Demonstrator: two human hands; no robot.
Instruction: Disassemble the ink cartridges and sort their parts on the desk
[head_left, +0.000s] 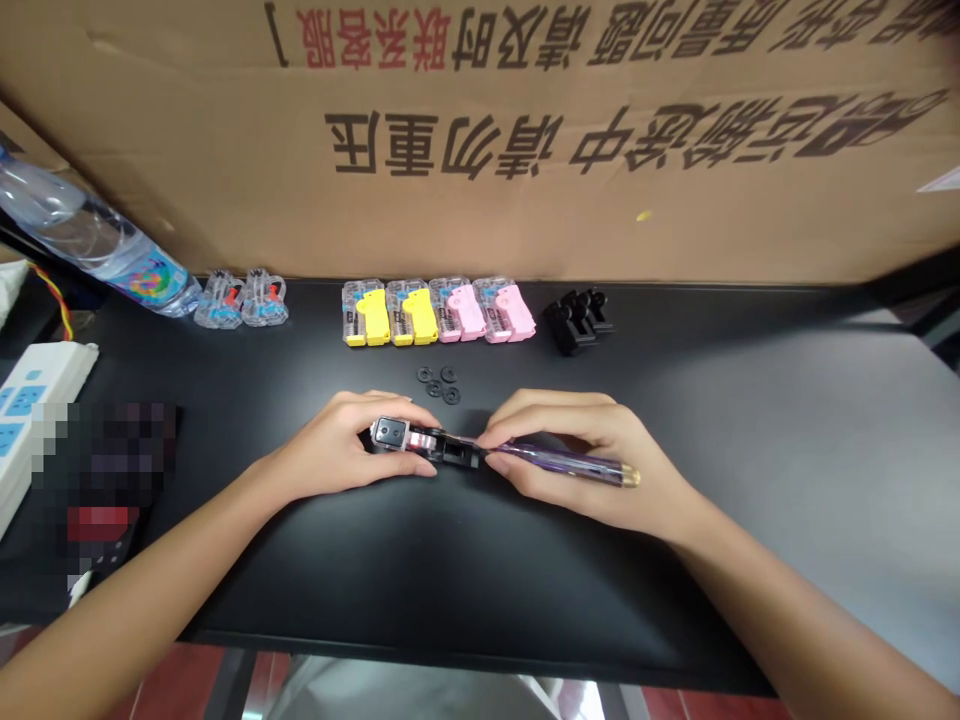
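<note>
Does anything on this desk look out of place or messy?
Only the water bottle at far left: it lies tipped over, not upright, near a power strip. The yellow and pink parts sit in a neat row.

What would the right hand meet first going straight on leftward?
The small black part held in the left hand; the screwdriver in the right hand seems to touch it, depth unclear.

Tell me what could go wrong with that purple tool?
The tip of the purple tool could slip off the small black part and poke the left hand pinching it. The right hand might nudge the loose black rings just behind, scattering them. The water bottle lies near the power strip; a leak could reach it.
</note>
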